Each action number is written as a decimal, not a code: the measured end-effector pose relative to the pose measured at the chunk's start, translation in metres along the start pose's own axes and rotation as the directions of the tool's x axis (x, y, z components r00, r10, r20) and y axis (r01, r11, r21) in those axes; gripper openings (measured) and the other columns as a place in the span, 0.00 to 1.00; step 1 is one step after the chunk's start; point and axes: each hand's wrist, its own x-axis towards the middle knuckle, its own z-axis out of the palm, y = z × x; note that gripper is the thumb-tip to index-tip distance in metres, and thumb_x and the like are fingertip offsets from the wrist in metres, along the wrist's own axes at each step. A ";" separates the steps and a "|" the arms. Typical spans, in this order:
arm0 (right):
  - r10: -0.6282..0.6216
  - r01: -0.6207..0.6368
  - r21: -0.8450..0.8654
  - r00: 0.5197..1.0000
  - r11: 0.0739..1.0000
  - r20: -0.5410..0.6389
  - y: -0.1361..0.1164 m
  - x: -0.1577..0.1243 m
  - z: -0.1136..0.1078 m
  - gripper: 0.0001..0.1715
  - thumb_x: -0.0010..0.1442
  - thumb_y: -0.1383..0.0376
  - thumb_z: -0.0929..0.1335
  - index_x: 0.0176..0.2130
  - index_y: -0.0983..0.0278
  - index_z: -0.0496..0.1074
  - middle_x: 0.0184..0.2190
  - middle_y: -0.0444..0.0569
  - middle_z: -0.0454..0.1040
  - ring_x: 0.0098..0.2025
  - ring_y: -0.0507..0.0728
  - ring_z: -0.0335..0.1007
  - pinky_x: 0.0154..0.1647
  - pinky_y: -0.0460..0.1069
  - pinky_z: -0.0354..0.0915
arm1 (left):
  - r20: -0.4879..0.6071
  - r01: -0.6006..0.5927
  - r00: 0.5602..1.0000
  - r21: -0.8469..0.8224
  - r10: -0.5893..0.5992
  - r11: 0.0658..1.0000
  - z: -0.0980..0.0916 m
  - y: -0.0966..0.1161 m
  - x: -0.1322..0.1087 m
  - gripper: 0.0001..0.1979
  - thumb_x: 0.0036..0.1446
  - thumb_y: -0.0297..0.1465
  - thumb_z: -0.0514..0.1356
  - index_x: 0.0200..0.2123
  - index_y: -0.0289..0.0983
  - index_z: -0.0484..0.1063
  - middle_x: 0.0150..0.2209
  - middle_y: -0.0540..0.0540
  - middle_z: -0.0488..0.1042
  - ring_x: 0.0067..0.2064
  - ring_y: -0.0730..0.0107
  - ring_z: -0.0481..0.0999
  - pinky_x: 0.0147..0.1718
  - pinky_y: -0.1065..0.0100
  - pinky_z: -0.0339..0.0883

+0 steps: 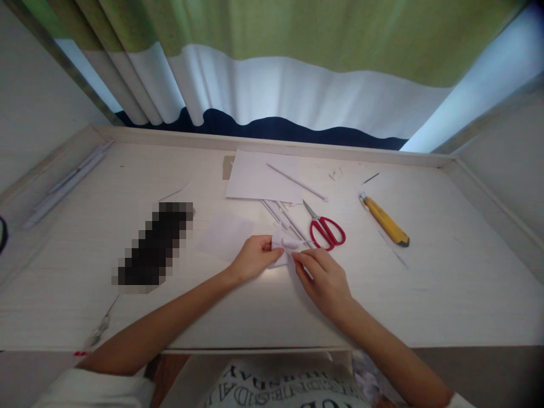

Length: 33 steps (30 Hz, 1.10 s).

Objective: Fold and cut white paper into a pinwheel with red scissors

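Note:
A small folded piece of white paper (280, 245) is held low over the white desk, in front of my body. My left hand (255, 254) pinches its left side, thumb on top and fingers curled behind. At the paper's right edge, the thumb and fingertips of my right hand (323, 276) are pressed together on it. Just beyond my right hand lie red-handled scissors (325, 229), their blades pointing away. Thin rolled paper sticks (280, 214) lie behind the folded piece, partly hidden by it.
White sheets (250, 175) lie at the back with one rolled stick (297, 181) on top. A yellow utility knife (385, 220) is at right. A pixelated dark object (155, 246) lies left. Raised edging (272, 144) borders the desk, below curtains (297, 85).

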 end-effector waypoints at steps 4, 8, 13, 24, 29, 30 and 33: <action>-0.027 0.027 0.007 1.000 1.000 0.014 0.003 0.000 0.004 0.11 0.54 0.72 0.62 0.39 0.68 0.69 0.31 0.53 0.71 0.34 0.56 0.64 0.34 0.50 0.64 | 0.020 -0.032 0.999 0.024 0.031 0.999 -0.001 -0.002 0.000 0.10 0.45 0.29 0.58 0.32 0.30 0.72 0.26 0.48 0.75 0.31 0.68 0.73 0.32 0.70 0.65; -0.029 0.028 0.012 0.999 1.000 0.030 0.002 -0.002 0.007 0.12 0.54 0.72 0.62 0.39 0.71 0.69 0.30 0.55 0.71 0.33 0.57 0.63 0.33 0.51 0.64 | 0.025 -0.055 0.998 0.046 0.054 0.997 -0.001 -0.004 0.000 0.11 0.46 0.29 0.57 0.34 0.29 0.71 0.28 0.48 0.75 0.33 0.67 0.73 0.35 0.70 0.65; -0.010 0.007 0.062 0.998 0.998 0.055 0.002 -0.002 0.009 0.12 0.55 0.72 0.61 0.39 0.71 0.69 0.30 0.55 0.71 0.33 0.57 0.63 0.33 0.51 0.64 | 0.028 -0.080 0.997 0.077 0.078 0.994 -0.002 -0.008 0.001 0.11 0.47 0.29 0.56 0.35 0.30 0.71 0.29 0.47 0.75 0.35 0.67 0.73 0.36 0.69 0.65; 0.029 -0.053 0.230 0.994 0.972 0.105 0.006 0.002 0.006 0.15 0.55 0.74 0.60 0.42 0.68 0.68 0.34 0.54 0.70 0.37 0.56 0.63 0.36 0.51 0.65 | 0.046 -0.114 0.993 0.140 0.109 0.984 -0.004 -0.012 0.003 0.10 0.48 0.29 0.55 0.33 0.30 0.72 0.27 0.48 0.74 0.33 0.68 0.72 0.33 0.71 0.64; 0.071 -0.090 0.258 0.994 0.962 0.084 0.006 0.000 0.007 0.14 0.55 0.74 0.60 0.41 0.65 0.67 0.35 0.52 0.70 0.37 0.55 0.63 0.37 0.51 0.64 | 0.050 -0.114 0.993 0.164 0.107 0.980 -0.003 -0.010 0.003 0.10 0.48 0.29 0.55 0.33 0.30 0.72 0.27 0.48 0.74 0.34 0.67 0.72 0.33 0.71 0.65; 0.078 -0.097 0.262 0.994 0.960 0.080 0.006 0.000 0.007 0.14 0.55 0.73 0.60 0.41 0.65 0.68 0.34 0.52 0.71 0.37 0.55 0.63 0.36 0.51 0.64 | 0.050 -0.114 0.993 0.169 0.107 0.979 -0.003 -0.009 0.003 0.10 0.48 0.29 0.55 0.33 0.30 0.72 0.27 0.48 0.74 0.34 0.67 0.72 0.33 0.71 0.65; 0.097 -0.113 0.272 0.993 0.956 0.070 0.006 0.000 0.008 0.14 0.55 0.74 0.60 0.41 0.65 0.68 0.34 0.52 0.71 0.36 0.55 0.63 0.36 0.51 0.64 | 0.047 -0.112 0.993 0.188 0.105 0.976 -0.003 -0.007 0.002 0.10 0.48 0.29 0.55 0.33 0.30 0.72 0.26 0.49 0.74 0.33 0.68 0.72 0.32 0.72 0.64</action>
